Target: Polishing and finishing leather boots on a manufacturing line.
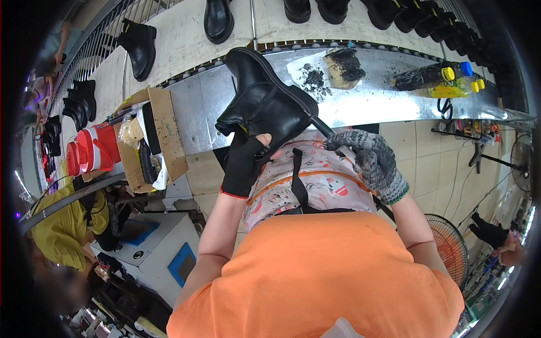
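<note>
A black leather ankle boot (265,98) lies tilted at the metal ledge's near edge, its toe pointing up and away and its sole facing the far right. My left hand (243,163), in a black glove with bare fingertips, is closed on the boot's near side, thumb on the leather. In a grey knitted glove, my right hand (369,160) is closed round a slim dark tool (322,127). The tool's far end meets the boot at its heel; its kind I cannot make out. Part of its grip is hidden in the fingers.
Beyond the metal ledge (197,101), more black boots (218,21) stand on a pale conveyor (174,34). A blackened block (344,67) and dark crumbs lie on the ledge, with capped bottles (425,78) at right. A cardboard box (169,132) and red containers (96,147) are at left.
</note>
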{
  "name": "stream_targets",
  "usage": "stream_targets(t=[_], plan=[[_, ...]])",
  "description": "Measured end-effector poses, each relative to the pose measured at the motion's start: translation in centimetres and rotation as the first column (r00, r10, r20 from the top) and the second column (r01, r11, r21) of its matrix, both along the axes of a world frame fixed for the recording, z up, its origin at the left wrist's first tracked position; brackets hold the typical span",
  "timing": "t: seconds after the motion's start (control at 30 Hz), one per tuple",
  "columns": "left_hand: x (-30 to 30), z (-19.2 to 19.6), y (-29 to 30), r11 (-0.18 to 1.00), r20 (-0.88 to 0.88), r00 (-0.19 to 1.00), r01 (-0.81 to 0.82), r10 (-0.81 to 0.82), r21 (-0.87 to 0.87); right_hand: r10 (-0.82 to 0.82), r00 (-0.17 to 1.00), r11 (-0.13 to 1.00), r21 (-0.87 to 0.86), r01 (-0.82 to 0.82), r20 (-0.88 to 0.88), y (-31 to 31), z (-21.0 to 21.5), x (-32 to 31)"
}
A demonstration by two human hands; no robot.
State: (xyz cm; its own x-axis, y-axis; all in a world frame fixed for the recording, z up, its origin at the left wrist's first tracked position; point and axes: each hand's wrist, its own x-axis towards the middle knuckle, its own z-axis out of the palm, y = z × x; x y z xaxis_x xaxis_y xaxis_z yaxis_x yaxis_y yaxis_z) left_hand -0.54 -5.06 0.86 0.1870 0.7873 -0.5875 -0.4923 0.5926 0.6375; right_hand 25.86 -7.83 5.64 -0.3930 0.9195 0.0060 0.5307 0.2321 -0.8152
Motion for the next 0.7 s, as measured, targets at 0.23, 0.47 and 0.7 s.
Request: stream_targets(t=[0.23, 0.47, 0.7], plan=[[-0.1, 0.5, 0.9, 0.999, 0.099, 0.994, 0.044, -0.046, 0.02, -0.072, 0.976, 0.996, 0.041, 0.082, -0.205, -0.9, 0.3, -0.1], [-0.5, 1.2, 1.4, 0.999, 0.164, 0.985, -0.052, 0.053, -0.007, -0.135, 0.97, 0.991, -0.021, 0.133, -0.204, -0.9, 0.1, -0.3], [-5.4, -0.4, 4.6, 0.993, 0.058, 0.997, -0.048, 0.042, 0.104, -0.626, 0.579, 0.779, -0.455, 0.432, -0.522, 1.3, -4.2, 1.4]])
